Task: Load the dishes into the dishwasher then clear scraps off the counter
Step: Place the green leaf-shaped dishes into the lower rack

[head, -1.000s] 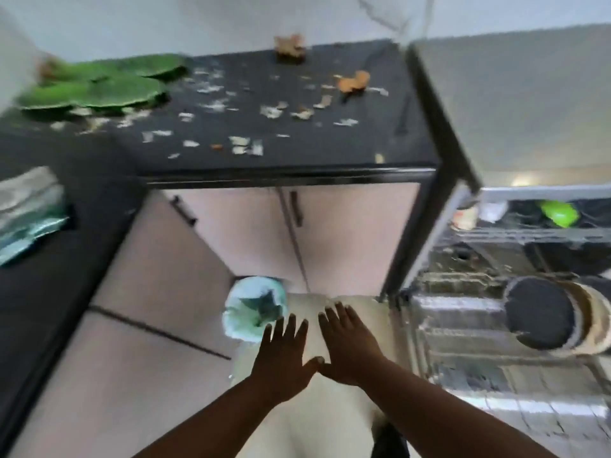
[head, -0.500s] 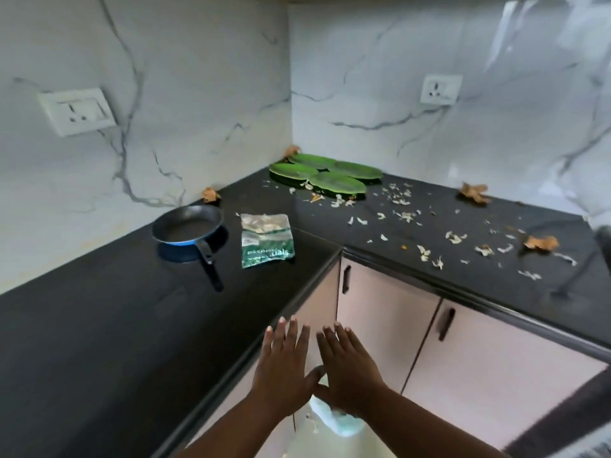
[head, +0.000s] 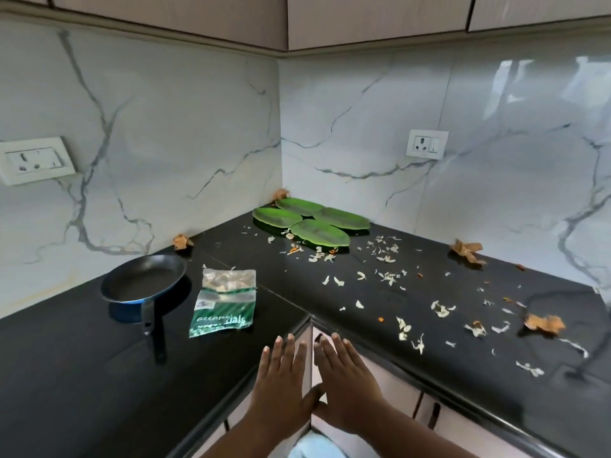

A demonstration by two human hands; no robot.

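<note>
Several green leaf-shaped plates (head: 310, 219) lie overlapping in the far corner of the black L-shaped counter (head: 82, 375). A black frying pan (head: 142, 282) with a blue underside sits on the left run, handle toward me. White and orange scraps (head: 390, 276) are strewn over the right run, with dried brown peels (head: 544, 322) among them. My left hand (head: 281, 388) and right hand (head: 347, 388) hover flat, palms down, thumbs touching, in front of the counter's inner corner. Both hold nothing. The dishwasher is out of view.
A green and clear plastic packet (head: 224, 304) lies beside the pan. Marble-look walls carry two sockets, the left socket (head: 34, 160) and the right socket (head: 427, 144). Pink cabinet doors (head: 463, 434) sit under the counter, and a pale blue bin bag (head: 314, 449) shows at the floor.
The view has swung up and left from the open dishwasher and floor to the counter corner. My hands keep the same flat, side-by-side pose.
</note>
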